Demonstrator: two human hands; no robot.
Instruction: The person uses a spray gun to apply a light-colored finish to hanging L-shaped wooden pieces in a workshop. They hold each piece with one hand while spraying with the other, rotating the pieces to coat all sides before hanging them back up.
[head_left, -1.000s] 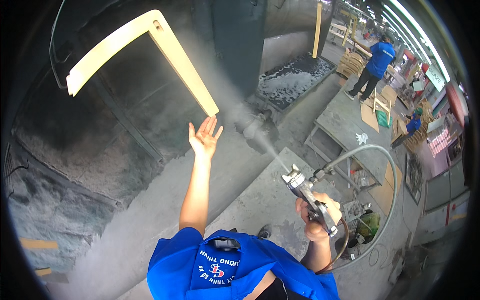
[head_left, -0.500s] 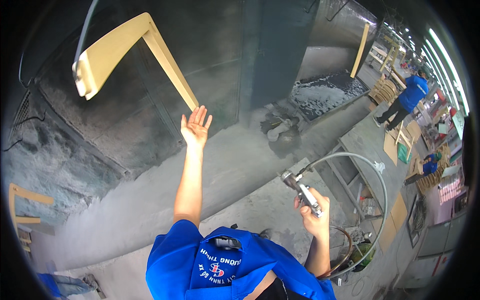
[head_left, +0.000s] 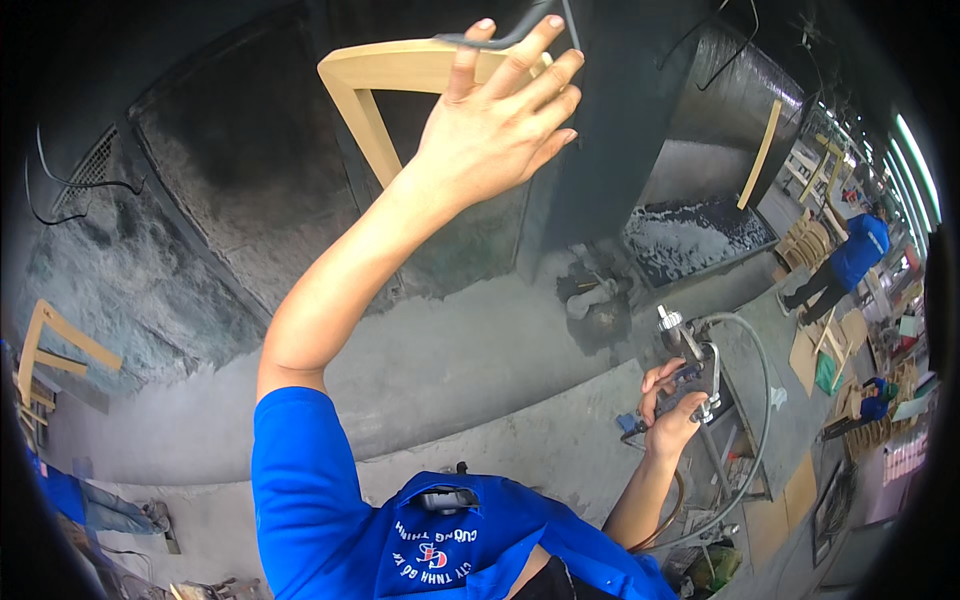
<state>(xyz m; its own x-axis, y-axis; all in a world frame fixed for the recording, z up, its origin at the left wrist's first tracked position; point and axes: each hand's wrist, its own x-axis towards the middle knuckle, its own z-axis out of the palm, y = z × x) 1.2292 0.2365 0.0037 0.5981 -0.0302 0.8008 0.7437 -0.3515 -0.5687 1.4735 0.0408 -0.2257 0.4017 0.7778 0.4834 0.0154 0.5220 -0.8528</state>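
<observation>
My left hand (head_left: 500,130) is raised high, its fingers spread and stretched out. It is up against a bent wooden furniture piece (head_left: 365,68), which has a long arm and a leg meeting at a corner. A dark metal hook (head_left: 500,40) passes by the fingertips at the top of the piece. Part of the wood is hidden behind my hand and forearm. Lower right, my right hand (head_left: 668,415) grips a metal spray gun (head_left: 710,375), whose round knob points up and away. A grey hose (head_left: 765,400) loops from the gun.
A dark booth wall (head_left: 240,170) stands ahead, with a tray of whitish liquid (head_left: 695,240) at right. Another wooden piece (head_left: 760,155) hangs beyond. A person in blue (head_left: 860,250) stands at far right. Wooden frames (head_left: 70,340) and another person's legs (head_left: 120,505) are at left.
My left hand has risen from the lower end of the wooden piece to its top by the hook. The piece has turned and shifted right. The spray gun has moved right and tilted.
</observation>
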